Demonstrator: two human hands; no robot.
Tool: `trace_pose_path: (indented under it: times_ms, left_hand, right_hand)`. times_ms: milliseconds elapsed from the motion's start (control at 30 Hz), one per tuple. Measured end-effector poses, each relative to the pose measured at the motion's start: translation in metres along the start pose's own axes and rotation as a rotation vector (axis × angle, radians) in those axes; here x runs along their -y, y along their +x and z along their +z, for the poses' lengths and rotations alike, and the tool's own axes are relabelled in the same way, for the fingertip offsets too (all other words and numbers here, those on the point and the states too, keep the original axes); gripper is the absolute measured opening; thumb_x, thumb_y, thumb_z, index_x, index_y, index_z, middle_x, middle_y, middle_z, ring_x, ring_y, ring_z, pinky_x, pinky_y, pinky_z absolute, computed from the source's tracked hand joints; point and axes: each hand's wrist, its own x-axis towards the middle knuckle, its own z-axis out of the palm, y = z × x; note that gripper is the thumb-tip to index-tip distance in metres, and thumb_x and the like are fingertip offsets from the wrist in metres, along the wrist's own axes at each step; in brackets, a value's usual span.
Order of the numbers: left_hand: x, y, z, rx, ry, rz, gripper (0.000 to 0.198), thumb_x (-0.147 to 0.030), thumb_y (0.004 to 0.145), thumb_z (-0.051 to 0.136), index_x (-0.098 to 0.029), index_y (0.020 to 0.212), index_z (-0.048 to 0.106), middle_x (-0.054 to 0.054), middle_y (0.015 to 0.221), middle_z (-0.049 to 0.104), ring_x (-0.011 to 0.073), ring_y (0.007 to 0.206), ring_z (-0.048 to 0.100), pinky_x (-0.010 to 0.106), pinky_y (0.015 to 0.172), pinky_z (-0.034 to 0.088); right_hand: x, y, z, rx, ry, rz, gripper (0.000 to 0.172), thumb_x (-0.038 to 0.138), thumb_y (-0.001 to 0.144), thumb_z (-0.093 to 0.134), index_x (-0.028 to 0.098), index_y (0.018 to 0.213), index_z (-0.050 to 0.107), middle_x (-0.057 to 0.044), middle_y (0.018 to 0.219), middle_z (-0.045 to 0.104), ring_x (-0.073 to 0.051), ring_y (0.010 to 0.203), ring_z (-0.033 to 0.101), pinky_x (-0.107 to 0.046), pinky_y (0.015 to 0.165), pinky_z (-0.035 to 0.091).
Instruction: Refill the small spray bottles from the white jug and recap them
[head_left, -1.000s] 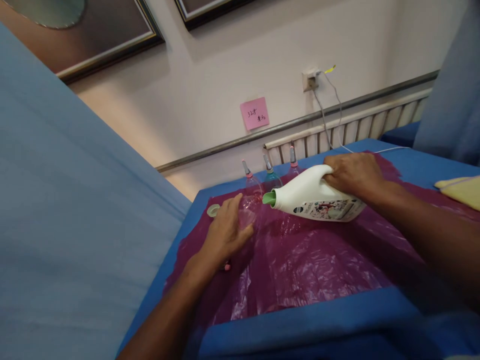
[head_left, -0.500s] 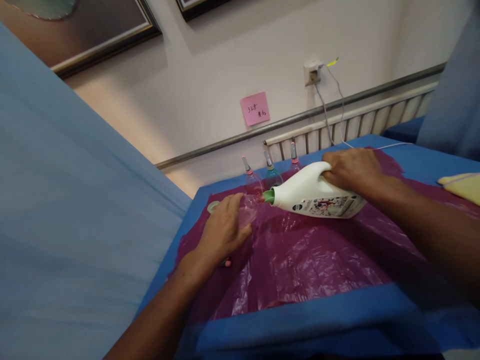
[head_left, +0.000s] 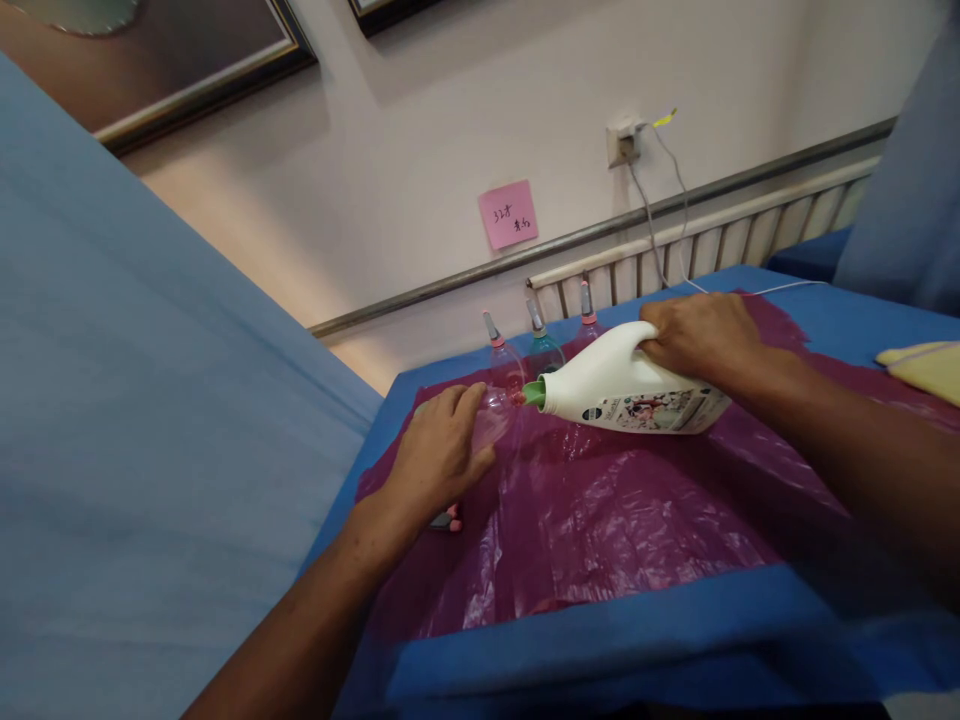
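My right hand grips the handle of a white detergent jug, tipped on its side with its green spout pointing left. The spout meets the mouth of a small clear bottle, around which my left hand is wrapped. Both are over a magenta plastic sheet spread on a blue-covered table. A small pink and grey cap lies on the sheet just below my left hand.
Three clear bottles with pink-collared nozzle caps stand at the table's far edge. A yellow cloth lies at the right. Blue fabric fills the left. Behind are a wall rail, radiator, pink note and socket with cable.
The jug's spout has come up against the small bottle's mouth, and my left hand has shifted slightly left and up with the bottle. The green lid beside my hand is now hidden.
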Motion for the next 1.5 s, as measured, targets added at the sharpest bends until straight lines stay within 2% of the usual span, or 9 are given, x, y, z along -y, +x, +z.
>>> trace_pose_path:
  times_ms: [267,500,700,833,1100,1500]
  left_hand:
    - [-0.004,0.005,-0.007,0.034,0.064,0.003,0.078,-0.028,0.086,0.075,-0.028,0.161,0.055,0.018,0.158,0.065,0.0442,0.140,0.065,0.062,0.115,0.057]
    - [-0.009,0.006,-0.017,0.125,0.143,-0.013,0.078,-0.027,0.089,0.074,-0.025,0.164,0.051,0.020,0.163,0.061,0.0452,0.144,0.063,0.061,0.117,0.056]
    - [-0.020,0.008,-0.028,0.206,0.246,-0.028,0.075,-0.025,0.095,0.070,-0.022,0.167,0.047,0.020,0.167,0.057,0.0413,0.148,0.061,0.058,0.119,0.055]
    - [-0.023,0.010,-0.031,0.225,0.262,-0.023,0.075,-0.025,0.096,0.070,-0.019,0.167,0.048,0.020,0.166,0.057,0.0421,0.148,0.060,0.059,0.119,0.055]
    - [-0.025,0.013,-0.034,0.248,0.307,-0.035,0.076,-0.025,0.097,0.072,-0.021,0.168,0.047,0.021,0.169,0.055,0.0427,0.151,0.058,0.060,0.122,0.053]
    - [-0.034,0.018,-0.042,0.307,0.399,-0.033,0.081,-0.026,0.096,0.074,-0.022,0.171,0.044,0.020,0.173,0.052,0.0419,0.154,0.055,0.057,0.122,0.052]
  right_hand:
    - [-0.001,0.002,0.000,0.011,0.107,0.022,0.025,0.047,0.094,0.069,0.029,0.103,0.084,-0.011,0.095,0.083,-0.032,0.086,0.073,-0.039,0.076,0.041]
    - [0.004,0.002,-0.005,0.060,0.006,0.000,0.032,0.045,0.097,0.063,0.027,0.112,0.085,-0.013,0.101,0.084,-0.032,0.087,0.073,-0.038,0.074,0.037]
    - [0.006,0.002,-0.009,0.112,-0.063,-0.015,0.040,0.048,0.102,0.056,0.026,0.120,0.084,-0.013,0.107,0.085,-0.031,0.093,0.073,-0.037,0.075,0.038]
    - [0.006,0.002,-0.009,0.122,-0.036,-0.001,0.040,0.048,0.101,0.059,0.027,0.123,0.085,-0.013,0.108,0.084,-0.033,0.095,0.073,-0.039,0.080,0.040]
    - [0.005,0.003,-0.007,0.095,-0.034,-0.035,0.037,0.048,0.103,0.057,0.027,0.119,0.083,-0.015,0.106,0.084,-0.033,0.091,0.072,-0.039,0.073,0.035]
    - [0.009,0.004,-0.008,0.111,-0.004,-0.021,0.039,0.050,0.101,0.059,0.027,0.119,0.085,-0.015,0.105,0.084,-0.032,0.090,0.072,-0.039,0.076,0.036]
